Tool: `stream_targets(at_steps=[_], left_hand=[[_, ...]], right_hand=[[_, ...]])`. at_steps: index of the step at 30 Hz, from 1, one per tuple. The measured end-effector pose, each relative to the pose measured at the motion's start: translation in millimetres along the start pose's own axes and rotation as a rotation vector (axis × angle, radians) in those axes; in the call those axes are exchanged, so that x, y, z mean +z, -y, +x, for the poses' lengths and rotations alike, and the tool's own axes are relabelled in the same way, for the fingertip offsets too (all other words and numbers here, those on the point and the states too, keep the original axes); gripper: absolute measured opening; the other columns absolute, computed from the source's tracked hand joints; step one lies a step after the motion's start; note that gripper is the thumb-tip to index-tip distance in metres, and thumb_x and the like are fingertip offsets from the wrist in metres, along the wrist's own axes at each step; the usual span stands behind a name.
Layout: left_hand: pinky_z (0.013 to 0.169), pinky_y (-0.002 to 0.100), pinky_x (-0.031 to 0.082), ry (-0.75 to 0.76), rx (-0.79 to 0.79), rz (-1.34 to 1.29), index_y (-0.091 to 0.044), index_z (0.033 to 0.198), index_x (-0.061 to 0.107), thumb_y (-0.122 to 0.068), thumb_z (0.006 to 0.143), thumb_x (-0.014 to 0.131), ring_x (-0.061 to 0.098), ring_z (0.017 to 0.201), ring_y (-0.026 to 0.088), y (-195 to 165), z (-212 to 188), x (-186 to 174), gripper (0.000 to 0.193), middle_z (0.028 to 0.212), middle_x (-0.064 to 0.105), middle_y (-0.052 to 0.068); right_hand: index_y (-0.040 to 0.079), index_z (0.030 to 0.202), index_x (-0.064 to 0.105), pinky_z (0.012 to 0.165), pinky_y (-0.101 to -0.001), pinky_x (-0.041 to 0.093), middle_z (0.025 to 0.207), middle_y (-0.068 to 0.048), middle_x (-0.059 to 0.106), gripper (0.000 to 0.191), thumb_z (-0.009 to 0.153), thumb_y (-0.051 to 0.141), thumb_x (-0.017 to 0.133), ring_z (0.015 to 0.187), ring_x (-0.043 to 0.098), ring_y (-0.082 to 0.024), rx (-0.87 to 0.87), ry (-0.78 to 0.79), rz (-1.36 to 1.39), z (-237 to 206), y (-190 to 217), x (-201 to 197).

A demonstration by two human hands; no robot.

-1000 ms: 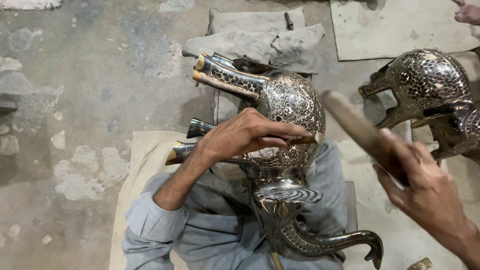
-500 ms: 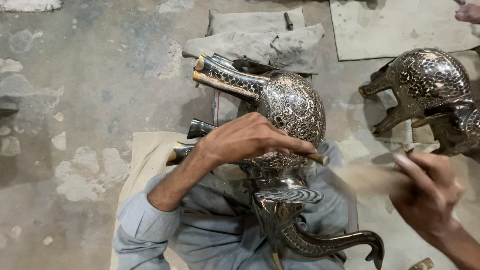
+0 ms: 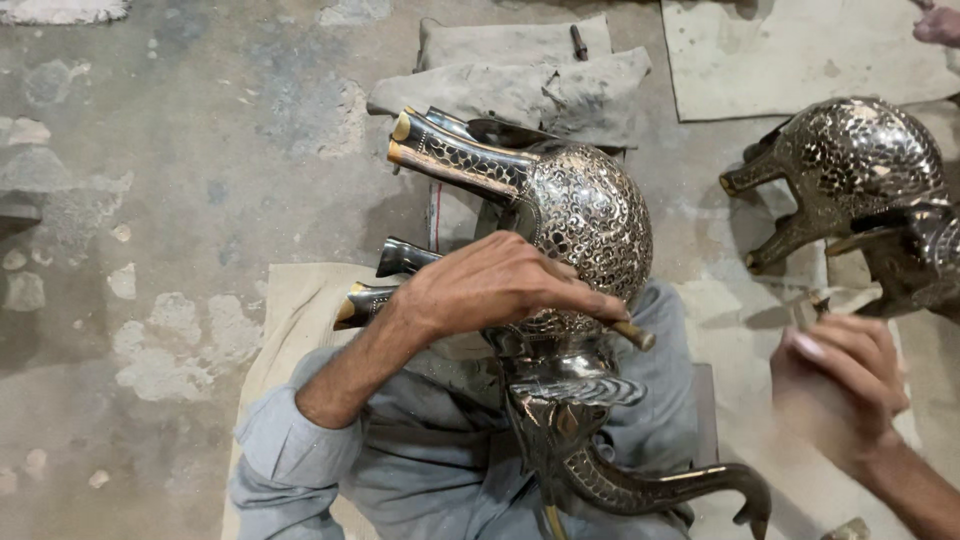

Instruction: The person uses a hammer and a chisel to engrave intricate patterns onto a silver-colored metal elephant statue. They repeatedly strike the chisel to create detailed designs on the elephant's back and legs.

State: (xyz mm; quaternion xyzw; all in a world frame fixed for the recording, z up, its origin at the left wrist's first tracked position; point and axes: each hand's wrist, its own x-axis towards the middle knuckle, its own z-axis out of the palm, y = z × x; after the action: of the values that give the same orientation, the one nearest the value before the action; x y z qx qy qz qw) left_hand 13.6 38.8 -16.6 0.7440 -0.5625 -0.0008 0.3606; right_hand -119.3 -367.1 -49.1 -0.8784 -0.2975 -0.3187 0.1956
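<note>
The metal elephant figure [image 3: 585, 225] lies on its side across the person's lap, its 4 legs pointing left and its trunk curling toward the near right, over a cloth on the concrete floor [image 3: 180, 150]. The left hand [image 3: 490, 285] rests on the patterned belly, fingers [image 3: 575, 298] pressed together and curled round a thin chisel-like tool [image 3: 632, 334] whose tip pokes out to the right. The right hand [image 3: 838, 385] hangs blurred at the near right, fingers bunched; I cannot tell whether it grips anything. I would judge the figure heavy, rigid and rather slick on its polished, engraved skin, so the legs or the thick neck look like the surest places to take hold, while the slim trunk seems the weaker part. A 2nd elephant figure [image 3: 850, 165] lies on the far right, well apart. Folded grey cloths [image 3: 530, 80] sit at the far middle, a flat pale mat [image 3: 800, 55] beyond to the right. No packages, labels or signs show anywhere.
</note>
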Motion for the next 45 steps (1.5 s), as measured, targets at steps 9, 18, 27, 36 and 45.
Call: stream_targets(at_steps=[9, 18, 27, 36, 45], left_hand=[[0.076, 0.025, 0.069, -0.620, -0.113, -0.091, -0.030, 0.145, 0.057, -0.017, 0.110, 0.066, 0.079, 0.085, 0.011, -6.9, -19.1, 14.2, 0.038, 0.114, 0.075, -0.001], [0.080, 0.028, 0.067, -1.062, -0.732, -0.553, -0.009, 0.147, 0.046, -0.009, 0.094, 0.076, 0.080, 0.094, 0.017, -38.1, -21.8, 48.2, 0.061, 0.103, 0.081, 0.016], [0.071, 0.027, 0.066, -1.136, -0.887, -0.595, -0.004, 0.135, 0.052, -0.002, 0.091, 0.076, 0.079, 0.086, 0.015, -47.9, -5.6, 54.7, 0.050, 0.095, 0.081, 0.017], [0.077, 0.028, 0.068, -1.289, -0.844, -0.607, 0.003, 0.133, 0.045, 0.001, 0.097, 0.068, 0.080, 0.092, 0.019, -50.6, -0.4, 67.0, 0.042, 0.100, 0.080, 0.020], [0.080, 0.032, 0.071, -1.270, -0.785, -0.489, 0.001, 0.133, 0.046, -0.004, 0.102, 0.066, 0.082, 0.094, 0.020, -51.2, -2.0, 71.6, 0.038, 0.100, 0.080, 0.022]], right_hand=[[0.014, 0.142, 0.059, 0.066, -0.0381, 0.061, 0.109, -0.010, 0.074, 0.070, 0.074, 0.014, 0.078, 0.080, 0.073, -0.026, 0.369, 0.587, -0.323, 56.9, 14.8, -15.4], [0.027, 0.154, 0.047, 0.068, -0.0288, 0.064, 0.121, -0.010, 0.068, 0.089, 0.072, 0.032, 0.080, 0.076, 0.074, -0.018, 0.192, 0.873, -0.472, 125.1, -9.6, -15.1], [0.027, 0.160, 0.044, 0.063, -0.0296, 0.065, 0.114, 0.000, 0.071, 0.077, 0.089, 0.040, 0.070, 0.074, 0.075, -0.012, 0.103, 1.094, -0.472, 190.4, -20.7, 4.2], [0.040, 0.144, 0.058, 0.073, -0.0327, 0.064, 0.116, -0.001, 0.072, 0.062, 0.083, 0.046, 0.070, 0.089, 0.068, -0.015, -0.258, 0.931, -0.717, 261.9, 6.3, 17.4], [0.009, 0.142, 0.065, 0.068, -0.0356, 0.062, 0.110, -0.012, 0.074, 0.059, 0.084, 0.013, 0.073, 0.076, 0.071, -0.022, -0.421, 0.554, -0.230, 335.9, 61.0, 17.0]])
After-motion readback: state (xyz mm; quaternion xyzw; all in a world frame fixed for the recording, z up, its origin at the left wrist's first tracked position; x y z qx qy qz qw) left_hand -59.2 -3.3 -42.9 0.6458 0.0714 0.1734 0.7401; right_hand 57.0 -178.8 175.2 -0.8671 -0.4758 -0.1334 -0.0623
